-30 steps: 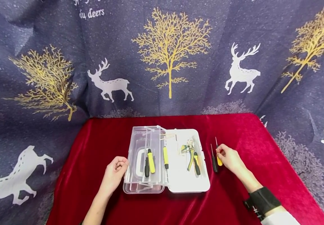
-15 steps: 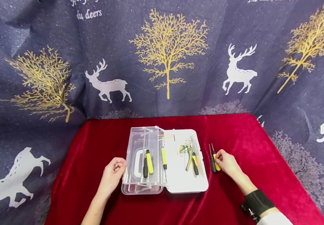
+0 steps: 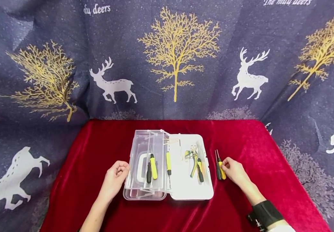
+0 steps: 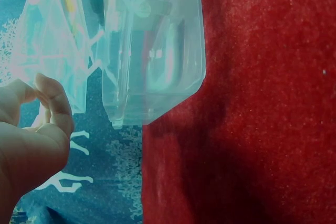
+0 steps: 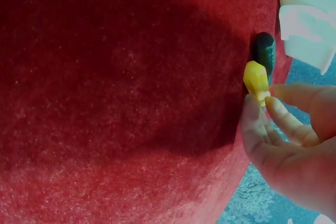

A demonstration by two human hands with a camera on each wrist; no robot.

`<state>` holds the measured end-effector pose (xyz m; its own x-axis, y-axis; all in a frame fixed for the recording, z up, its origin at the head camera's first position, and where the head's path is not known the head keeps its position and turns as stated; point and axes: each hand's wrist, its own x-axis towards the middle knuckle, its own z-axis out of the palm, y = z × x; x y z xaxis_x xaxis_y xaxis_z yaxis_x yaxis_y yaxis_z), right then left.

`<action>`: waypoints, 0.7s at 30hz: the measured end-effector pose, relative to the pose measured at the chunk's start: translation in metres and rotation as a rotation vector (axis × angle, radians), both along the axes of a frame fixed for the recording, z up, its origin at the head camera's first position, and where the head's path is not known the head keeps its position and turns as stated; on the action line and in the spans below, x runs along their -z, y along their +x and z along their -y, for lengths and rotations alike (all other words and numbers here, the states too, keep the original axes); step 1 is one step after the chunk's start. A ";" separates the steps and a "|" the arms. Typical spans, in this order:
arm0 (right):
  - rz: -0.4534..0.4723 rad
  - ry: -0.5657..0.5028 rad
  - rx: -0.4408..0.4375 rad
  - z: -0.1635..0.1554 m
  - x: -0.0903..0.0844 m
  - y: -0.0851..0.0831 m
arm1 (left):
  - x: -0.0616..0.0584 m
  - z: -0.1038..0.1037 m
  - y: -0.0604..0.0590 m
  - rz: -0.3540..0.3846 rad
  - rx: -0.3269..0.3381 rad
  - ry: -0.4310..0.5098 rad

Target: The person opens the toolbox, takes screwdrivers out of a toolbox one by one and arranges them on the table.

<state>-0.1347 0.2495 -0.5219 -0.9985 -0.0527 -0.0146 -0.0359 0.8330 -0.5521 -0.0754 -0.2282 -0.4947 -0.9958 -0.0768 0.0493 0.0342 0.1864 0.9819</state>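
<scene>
- Right hand: rests on the red velvet tabletop at about 3 o'clock of the open tool case; its fingertips pinch the small yellow-handled screwdriver at the handle.
- Yellow-handled screwdriver: lies on the tabletop, thin metal shaft pointing toward 12 o'clock, just right of the case's edge.
- Small black-handled screwdriver: lies parallel to the yellow one, just beside it on its 9 o'clock side, between it and the case.
- Left hand: fingers loosely curled, holding nothing, set against the 9 o'clock wall of the clear plastic lid half of the case; whether skin meets plastic cannot be told.
- White base half of the case: holds green-and-black-handled pliers and one yellow-handled screwdriver near the hinge line.
- Clear half: carries another yellow-handled tool and a black-handled tool side by side.
- Backdrop: dark blue cloth printed with gold trees and white deer; legible writing at 11 o'clock ends "du deers", at 1 o'clock "deers".
- Black wrist strap: worn on the right forearm.
</scene>
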 end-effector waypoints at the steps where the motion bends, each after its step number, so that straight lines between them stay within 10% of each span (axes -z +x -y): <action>1: -0.003 -0.003 0.004 0.000 0.000 0.000 | 0.000 0.000 0.000 0.002 0.000 0.003; 21: -0.027 -0.021 -0.012 0.000 0.008 0.001 | 0.000 0.001 0.000 -0.008 -0.002 0.006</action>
<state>-0.1334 0.2495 -0.5296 -0.9978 -0.0648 0.0135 -0.0609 0.8205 -0.5684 -0.0755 -0.2296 -0.4951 -0.9953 -0.0788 0.0571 0.0421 0.1806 0.9827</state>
